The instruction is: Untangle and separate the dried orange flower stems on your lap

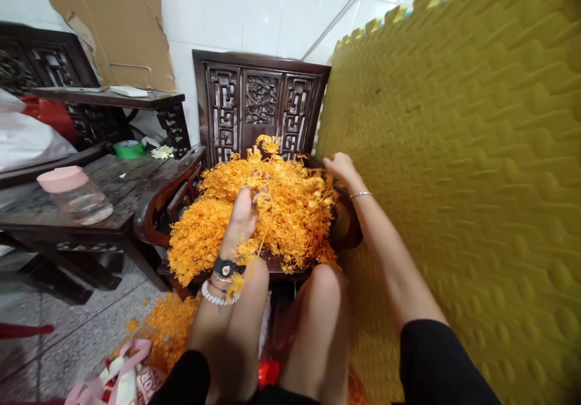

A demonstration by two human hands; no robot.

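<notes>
A big heap of orange plastic flower sprigs (299, 229) covers the seat of a dark carved wooden chair (262, 60). My left hand (242, 214), with a black band and a white coil bracelet at its wrist, is closed on one flower sprig (247, 250) over the heap. That sprig's thin stem runs down past the wrist, and its upper flowers spread above my fingers. My right hand (341, 167) is raised at the heap's right edge, near the yellow mat. Its fingers are pressed together beside some blurred orange flowers; what they pinch is too small to make out.
A yellow foam mat (445, 151) stands like a wall on the right. On the left, a dark wooden bench (118, 193) bears a pink-lidded bottle (79, 196) and green tape (129, 149). More orange flowers (170, 326) and a bag (136, 381) lie below.
</notes>
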